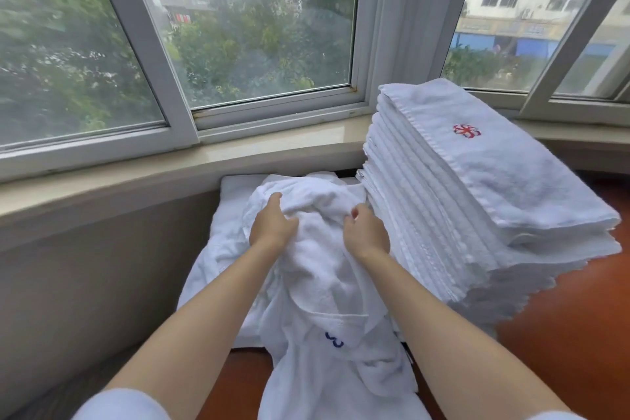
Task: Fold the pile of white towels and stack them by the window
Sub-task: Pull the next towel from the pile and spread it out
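- Head view, the only view: left hand [272, 225] and right hand [366, 232] both sit on the upper part of a crumpled white towel [320, 269], side by side with a ridge of cloth between them.
- Left hand: fingers curled into the terry, gripping a fold on the towel's left side. Right hand: fingers bunched and pinching a fold on its right side. Neither hand is released.
- Crumpled towel: long axis runs from the person out toward the windowsill [170, 164]. The far end is bunched under the hands; the near end hangs down toward the person and bears a blue mark [334, 341].
- The towel lies on a spread of white cloth [218, 249] on the brown surface [562, 334], below the sill.
- Folded stack [477, 198]: tall, at the right, its far end against the sill by the window [252, 27]; the top towel carries a red emblem [466, 130]. The stack's left edge is just beside the right hand.
- Key relation: the stack lies to the right of the held towel and higher than it, so the right hand is the nearer one.
- Judgement: the towel is not yet squared. It likely needs spreading along its long axis before any fold, then a lift rightward onto the stack.
- Risk, as a judgement: the stack's lower layers fan out unevenly toward the near edge; a nudge could shift them.
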`<control>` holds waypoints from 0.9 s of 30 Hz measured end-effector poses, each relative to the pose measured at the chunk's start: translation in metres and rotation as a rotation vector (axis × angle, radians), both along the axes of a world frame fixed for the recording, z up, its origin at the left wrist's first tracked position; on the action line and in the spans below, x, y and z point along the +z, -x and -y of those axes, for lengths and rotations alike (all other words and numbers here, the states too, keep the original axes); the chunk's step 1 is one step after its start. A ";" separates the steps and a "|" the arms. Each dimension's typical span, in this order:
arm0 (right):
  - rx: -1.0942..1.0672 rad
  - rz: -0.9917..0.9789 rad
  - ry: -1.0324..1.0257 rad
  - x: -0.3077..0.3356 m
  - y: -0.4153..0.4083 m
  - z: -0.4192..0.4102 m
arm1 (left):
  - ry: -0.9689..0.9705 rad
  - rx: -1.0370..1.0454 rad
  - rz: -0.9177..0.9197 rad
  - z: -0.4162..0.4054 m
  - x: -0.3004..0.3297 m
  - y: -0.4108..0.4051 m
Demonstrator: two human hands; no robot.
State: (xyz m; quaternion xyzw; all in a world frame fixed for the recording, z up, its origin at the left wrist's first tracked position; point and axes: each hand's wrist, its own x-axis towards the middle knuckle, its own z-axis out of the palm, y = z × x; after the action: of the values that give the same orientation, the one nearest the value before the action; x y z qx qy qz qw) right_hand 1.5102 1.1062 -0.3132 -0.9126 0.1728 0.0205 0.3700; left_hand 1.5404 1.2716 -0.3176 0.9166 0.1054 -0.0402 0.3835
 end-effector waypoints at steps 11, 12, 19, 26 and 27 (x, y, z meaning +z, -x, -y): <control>-0.208 0.750 -0.292 0.035 -0.015 -0.016 | -0.069 0.086 0.198 0.001 0.016 -0.038; -0.183 0.598 -0.206 0.031 -0.018 -0.011 | -0.017 0.086 0.219 -0.001 0.024 -0.040; 0.265 0.207 -0.313 0.040 -0.013 -0.030 | 0.511 -0.135 0.306 0.004 0.107 -0.029; -0.009 0.298 -0.586 0.065 -0.018 -0.052 | 1.056 -0.185 0.178 -0.023 0.127 -0.010; -0.052 0.283 -0.640 0.070 -0.017 -0.053 | 0.849 -0.160 0.223 -0.031 0.116 -0.008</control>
State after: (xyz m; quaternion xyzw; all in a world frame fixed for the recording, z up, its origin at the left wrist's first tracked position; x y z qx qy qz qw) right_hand 1.5272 1.1587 -0.2431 -0.7395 0.1280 -0.0626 0.6579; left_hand 1.5482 1.3024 -0.2016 0.6821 -0.0337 -0.0104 0.7304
